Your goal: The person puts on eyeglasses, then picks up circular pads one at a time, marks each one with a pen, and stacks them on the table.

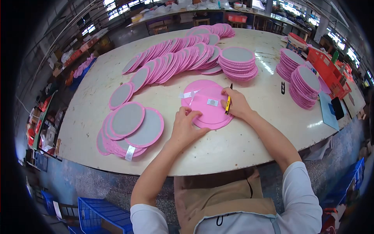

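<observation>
Pink round pieces (202,109) lie overlapped on the table in front of me, with a small printed label (212,102) and a clear strip with a white tag (189,94) on top. My left hand (187,126) rests at their lower left edge, its fingers bent and apart, with nothing visible in it. At their right side my right hand (237,103) is closed around a yellow and black marker-like tool (228,104), which points up and away from me.
Rows of pink-edged grey discs (171,62) run across the table (257,128). More discs (128,119) lie at left, with stacks (237,58) behind and at right (306,85). A red basket (329,72), a black object (283,87) and a phone (337,108) are on the right.
</observation>
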{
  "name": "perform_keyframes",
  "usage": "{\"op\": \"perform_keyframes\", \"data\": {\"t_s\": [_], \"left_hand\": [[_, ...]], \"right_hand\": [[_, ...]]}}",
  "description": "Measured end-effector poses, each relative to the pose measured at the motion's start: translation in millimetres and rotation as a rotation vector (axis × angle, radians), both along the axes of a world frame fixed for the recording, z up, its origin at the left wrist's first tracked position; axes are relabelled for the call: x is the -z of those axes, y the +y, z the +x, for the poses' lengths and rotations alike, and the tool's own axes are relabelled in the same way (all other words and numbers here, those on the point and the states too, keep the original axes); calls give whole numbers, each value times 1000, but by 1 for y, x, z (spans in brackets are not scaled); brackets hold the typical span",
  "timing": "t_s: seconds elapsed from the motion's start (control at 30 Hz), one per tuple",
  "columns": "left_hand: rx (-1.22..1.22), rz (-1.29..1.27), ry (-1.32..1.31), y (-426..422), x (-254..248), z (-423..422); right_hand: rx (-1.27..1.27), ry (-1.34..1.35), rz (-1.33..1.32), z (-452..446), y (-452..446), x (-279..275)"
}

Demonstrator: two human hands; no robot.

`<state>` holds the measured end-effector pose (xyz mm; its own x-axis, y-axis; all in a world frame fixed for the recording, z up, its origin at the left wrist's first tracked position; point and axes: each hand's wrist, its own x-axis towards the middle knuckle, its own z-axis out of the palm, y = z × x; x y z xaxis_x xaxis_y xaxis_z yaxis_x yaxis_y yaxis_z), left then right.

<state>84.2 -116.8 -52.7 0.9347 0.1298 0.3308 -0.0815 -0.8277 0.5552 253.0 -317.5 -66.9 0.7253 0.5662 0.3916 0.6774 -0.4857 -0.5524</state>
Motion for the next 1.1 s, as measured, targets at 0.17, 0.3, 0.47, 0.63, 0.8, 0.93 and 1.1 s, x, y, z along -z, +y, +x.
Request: {"op": "perform_keyframes", "data": {"t_s": [0.17,0.3,0.47,0.63,0.8,0.93,1.1], "left_hand": [[3,123,-39,-26,2,-43],[36,127,-47,-32,5,-49],[135,173,-33,-35,3,-50],[276,251,-141,-42,0,-47],[356,340,-204,-37,-8,-52],[418,497,-174,-31,-10,-49],[502,743,-295,-29,-11,-48]], "right_hand": [[-53,-22,-72,-24,-10,-6],[-83,21,-92,-36,-16,-10],[-168,47,-42,-39,-13,-12],[-217,57,-14,-47,-26,-9],[-253,-71,-9,-66,-42,-8],[-311,-288,10,-92,-51,-9],[-385,-508,33,-116,-55,-7]]}}
